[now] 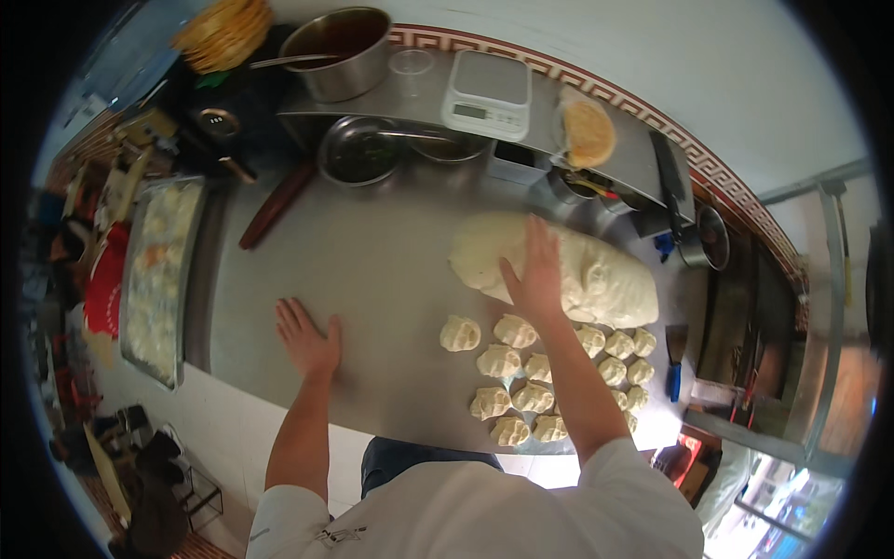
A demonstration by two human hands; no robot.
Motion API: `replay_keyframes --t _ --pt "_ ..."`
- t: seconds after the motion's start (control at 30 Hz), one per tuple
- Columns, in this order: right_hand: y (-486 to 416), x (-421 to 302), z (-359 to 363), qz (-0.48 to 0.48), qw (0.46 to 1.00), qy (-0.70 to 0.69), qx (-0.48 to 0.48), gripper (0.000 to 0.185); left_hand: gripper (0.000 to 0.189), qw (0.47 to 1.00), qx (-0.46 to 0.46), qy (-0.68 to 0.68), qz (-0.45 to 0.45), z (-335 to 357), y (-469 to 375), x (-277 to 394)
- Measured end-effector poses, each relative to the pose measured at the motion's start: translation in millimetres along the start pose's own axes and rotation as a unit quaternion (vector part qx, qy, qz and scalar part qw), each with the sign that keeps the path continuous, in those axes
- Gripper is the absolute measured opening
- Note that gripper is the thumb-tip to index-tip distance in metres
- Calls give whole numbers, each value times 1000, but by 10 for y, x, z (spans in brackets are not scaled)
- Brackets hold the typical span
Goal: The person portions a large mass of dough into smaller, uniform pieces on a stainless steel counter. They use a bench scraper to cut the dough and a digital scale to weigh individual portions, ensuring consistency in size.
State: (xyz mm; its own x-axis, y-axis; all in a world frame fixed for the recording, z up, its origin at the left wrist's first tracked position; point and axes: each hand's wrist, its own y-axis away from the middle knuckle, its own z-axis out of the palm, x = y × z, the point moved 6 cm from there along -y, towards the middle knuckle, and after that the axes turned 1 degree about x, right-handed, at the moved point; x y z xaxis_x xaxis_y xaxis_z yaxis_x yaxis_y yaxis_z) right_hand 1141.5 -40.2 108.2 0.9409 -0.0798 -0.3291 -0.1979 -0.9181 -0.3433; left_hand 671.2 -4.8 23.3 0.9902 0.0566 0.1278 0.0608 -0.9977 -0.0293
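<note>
A large, smooth mass of pale dough (614, 279) lies on the stainless steel worktop (377, 279) to the right. My right hand (538, 276) rests flat on its left half, fingers pointing away from me and the thumb spread. Several torn dough pieces (501, 361) sit in rough rows between the big dough and the near edge; my right forearm hides some of them. Over on the left, my left hand (305, 340) is spread palm down on the bare steel and holds nothing.
A wooden rolling pin (278, 206) lies at the back left, beside a covered tray (159, 279). On the rear shelf stand a steel pot (349, 77), a digital scale (487, 94) and a flatbread (589, 135). A blue-handled scraper (674, 370) lies at right.
</note>
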Motion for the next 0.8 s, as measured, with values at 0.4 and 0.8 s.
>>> replay_keyframes --t 0.4,0.8 --pt "-1489 1304 205 168 976 135 -38 99 99 999 20 -5 26 11 -114 -18" --pt "-1456 1216 98 109 989 68 -78 90 107 999 -2 39 21 -63 -117 -9"
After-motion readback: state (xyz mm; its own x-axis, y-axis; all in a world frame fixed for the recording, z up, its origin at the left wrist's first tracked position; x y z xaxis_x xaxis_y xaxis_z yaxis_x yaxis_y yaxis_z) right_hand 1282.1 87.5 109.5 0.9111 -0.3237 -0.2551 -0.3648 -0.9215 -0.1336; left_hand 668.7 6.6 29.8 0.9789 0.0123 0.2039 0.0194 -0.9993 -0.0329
